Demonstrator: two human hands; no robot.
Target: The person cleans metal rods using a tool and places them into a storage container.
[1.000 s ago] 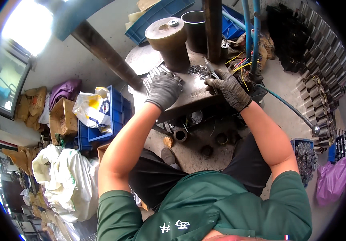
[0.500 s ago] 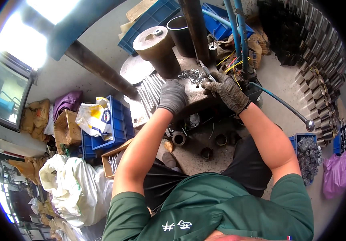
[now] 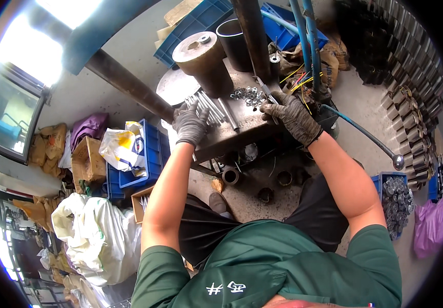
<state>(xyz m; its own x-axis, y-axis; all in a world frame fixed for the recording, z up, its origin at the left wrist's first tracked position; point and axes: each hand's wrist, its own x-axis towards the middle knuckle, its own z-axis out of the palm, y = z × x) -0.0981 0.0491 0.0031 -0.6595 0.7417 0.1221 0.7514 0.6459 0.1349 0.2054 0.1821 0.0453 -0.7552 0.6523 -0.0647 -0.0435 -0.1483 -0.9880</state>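
So the metal rods point(image 3: 212, 110) lie in a loose bunch toward the left front corner of the worktable point(image 3: 247, 119), roughly side by side but not squared up. One thicker, darker rod point(image 3: 228, 115) sits apart from them on the right, its near end close to the front edge. The left hand point(image 3: 189, 126), gloved, is over the left side of the bunch, fingers spread out; can't tell if it has a rod pinched under there. The right hand point(image 3: 294, 117), also gloved, is by the right front corner with its fingers closed round a slim metal tool point(image 3: 264, 88), tip pointing away from the body.

How far along is it? Looks like plenty left, imo: the rods are an unfinished-looking spread, and the small rings point(image 3: 249, 96), heaped between the dark rod and the right edge, are all loose. No ring shows on any rod, and nothing reads as a finished pile on the table, so what's done is hard to call.

Further out, a big stepped metal block point(image 3: 201, 59) stands toward the back edge with a single ring point(image 3: 204, 39) on top, a dark open cylinder point(image 3: 236, 46) just beside it, and a pale round plate point(image 3: 172, 88) by the left edge
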